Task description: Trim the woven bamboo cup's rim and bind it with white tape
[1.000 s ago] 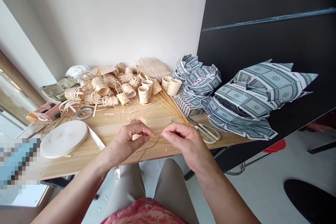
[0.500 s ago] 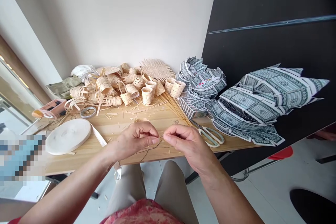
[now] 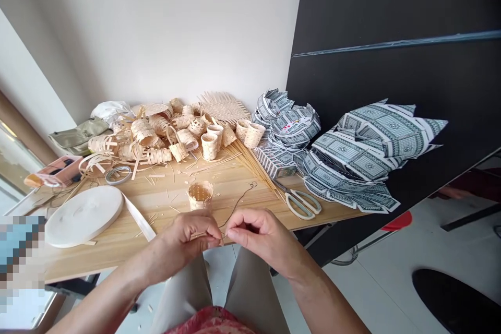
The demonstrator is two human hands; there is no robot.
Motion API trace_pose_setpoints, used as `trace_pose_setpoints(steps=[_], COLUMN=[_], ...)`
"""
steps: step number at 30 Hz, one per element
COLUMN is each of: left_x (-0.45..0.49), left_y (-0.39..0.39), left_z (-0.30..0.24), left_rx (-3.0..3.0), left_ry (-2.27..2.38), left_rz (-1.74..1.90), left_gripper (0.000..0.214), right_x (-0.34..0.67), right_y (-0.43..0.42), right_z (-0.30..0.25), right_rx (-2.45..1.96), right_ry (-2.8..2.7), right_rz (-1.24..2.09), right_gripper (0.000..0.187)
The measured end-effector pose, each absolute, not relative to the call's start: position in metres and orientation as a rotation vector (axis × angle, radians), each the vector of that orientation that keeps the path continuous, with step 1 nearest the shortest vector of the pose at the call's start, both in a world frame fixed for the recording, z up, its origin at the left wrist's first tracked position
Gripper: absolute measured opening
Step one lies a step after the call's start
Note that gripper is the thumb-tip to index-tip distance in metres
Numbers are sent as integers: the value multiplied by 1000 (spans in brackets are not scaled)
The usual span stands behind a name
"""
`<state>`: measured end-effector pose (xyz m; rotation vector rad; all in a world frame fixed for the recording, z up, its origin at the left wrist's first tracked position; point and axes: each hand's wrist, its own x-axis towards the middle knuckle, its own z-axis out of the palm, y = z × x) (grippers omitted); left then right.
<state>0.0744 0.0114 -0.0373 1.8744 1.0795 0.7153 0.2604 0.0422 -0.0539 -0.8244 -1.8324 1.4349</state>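
Note:
My left hand (image 3: 187, 240) and my right hand (image 3: 257, 234) meet at the near edge of the wooden table (image 3: 117, 229). Both are pinched shut, fingertips almost touching, on a thin dark thread (image 3: 239, 200) that curls away over the tabletop. Whether a needle is between the fingers is too small to see. A small woven basket (image 3: 200, 195) stands upright just beyond my left hand, apart from it.
A white tape roll (image 3: 84, 215) lies at left, scissors (image 3: 300, 203) at right. A heap of woven baskets (image 3: 156, 135) and bamboo sticks (image 3: 256, 164) fills the back. Folded patterned paper shapes (image 3: 364, 148) crowd the right side. A pink box (image 3: 55, 171) sits far left.
Both hands have drawn back toward the table's near edge, still pinched together on the thread. The small woven basket, earlier hidden behind my left hand, now stands uncovered on the table.

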Motion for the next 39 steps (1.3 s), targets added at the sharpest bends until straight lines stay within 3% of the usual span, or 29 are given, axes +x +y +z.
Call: trace_pose_setpoints(steps=[7,15,22,34,39], left_x=[72,76,72,63,73], left_y=[-4,6,14,17,16], left_z=[-46,-60,-60,-47,-50], left_rx=[2130,1889,1439,1693,1504], left_ry=[1297,1265,1111,1137,1040], left_rz=[586,752,845,829,873], left_gripper=[18,11,22,30,28], right_x=[259,258,256,253,252], right_y=[32,35,45,47,47], right_z=[-64,-70,-59,-57,-58], right_rx=[-901,-994,-944,-914,-898], right_ry=[-1904,-1856,-1818,-1829,-1851], right_rz=[1360,1352,1323,1333,1327], right_gripper=[14,16,19,19,17])
